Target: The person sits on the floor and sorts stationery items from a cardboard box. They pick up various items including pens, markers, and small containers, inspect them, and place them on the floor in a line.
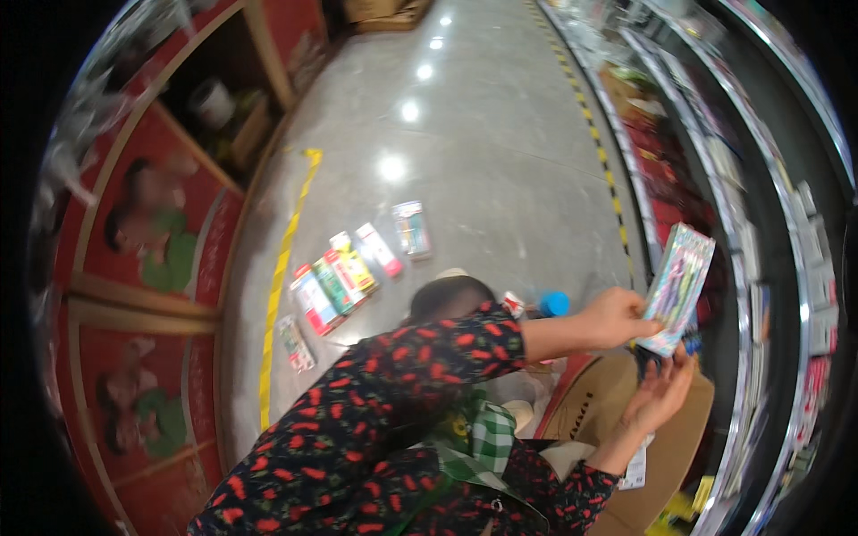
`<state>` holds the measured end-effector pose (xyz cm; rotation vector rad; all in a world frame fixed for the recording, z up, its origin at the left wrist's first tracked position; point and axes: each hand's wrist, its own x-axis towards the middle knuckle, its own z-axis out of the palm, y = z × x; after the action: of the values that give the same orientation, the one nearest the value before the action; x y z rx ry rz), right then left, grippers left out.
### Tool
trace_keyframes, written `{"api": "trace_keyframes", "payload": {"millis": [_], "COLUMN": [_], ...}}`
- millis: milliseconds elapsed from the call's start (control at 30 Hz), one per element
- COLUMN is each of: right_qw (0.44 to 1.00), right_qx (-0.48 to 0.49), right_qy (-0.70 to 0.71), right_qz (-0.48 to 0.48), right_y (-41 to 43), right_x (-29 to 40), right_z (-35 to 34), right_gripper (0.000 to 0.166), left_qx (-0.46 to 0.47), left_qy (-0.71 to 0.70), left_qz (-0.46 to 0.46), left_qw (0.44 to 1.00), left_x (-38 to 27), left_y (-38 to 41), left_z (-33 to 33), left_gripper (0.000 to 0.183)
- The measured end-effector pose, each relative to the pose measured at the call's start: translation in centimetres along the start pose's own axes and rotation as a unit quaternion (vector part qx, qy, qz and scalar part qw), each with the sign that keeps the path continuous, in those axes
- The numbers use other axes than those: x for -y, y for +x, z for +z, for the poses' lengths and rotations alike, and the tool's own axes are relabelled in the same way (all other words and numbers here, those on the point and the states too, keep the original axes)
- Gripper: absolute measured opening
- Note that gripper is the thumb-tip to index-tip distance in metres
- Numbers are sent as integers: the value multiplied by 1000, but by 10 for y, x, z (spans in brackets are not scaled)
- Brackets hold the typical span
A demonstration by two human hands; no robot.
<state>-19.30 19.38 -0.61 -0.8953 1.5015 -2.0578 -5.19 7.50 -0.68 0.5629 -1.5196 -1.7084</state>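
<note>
My left hand (617, 318) reaches across to the right and grips the lower left edge of a flat retail pack (680, 285). Long coloured items, apparently toothbrushes, show through its shiny front. My right hand (660, 392) is just below, palm turned up and fingers apart, its fingertips at the pack's lower end. Beneath both hands is an open cardboard carton (617, 388) with print on its flap. On the floor to the left lie several slim boxes (335, 285), a similar flat pack (412, 230) and a smaller pack (296, 343).
Stocked store shelves (744, 268) rise close on the right, along black-and-yellow floor tape (596, 141). A red display unit (151, 268) with wooden edges stands left, beside yellow tape (288, 248). A blue round cap (554, 304) shows by my left forearm. More cardboard (389, 17) sits far ahead.
</note>
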Motion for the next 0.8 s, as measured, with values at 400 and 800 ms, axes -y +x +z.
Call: {"api": "trace_keyframes", "payload": {"millis": [400,800], "right_qw": [986,962], "right_qx": [50,93], "right_qy": [-50,-123], "right_qz": [152,223], "right_y": [9,5], "right_x": [-49,-79], "right_z": [-2,15], "right_gripper": [44,42], "left_qx": [-292,-447], "left_qy": [-254,4], "left_qz": [-4,-278], "left_qw": [922,850], "left_x": [-9,239], "left_y": [23,-127], "left_z": [-153,-295], "left_gripper": [43,31]}}
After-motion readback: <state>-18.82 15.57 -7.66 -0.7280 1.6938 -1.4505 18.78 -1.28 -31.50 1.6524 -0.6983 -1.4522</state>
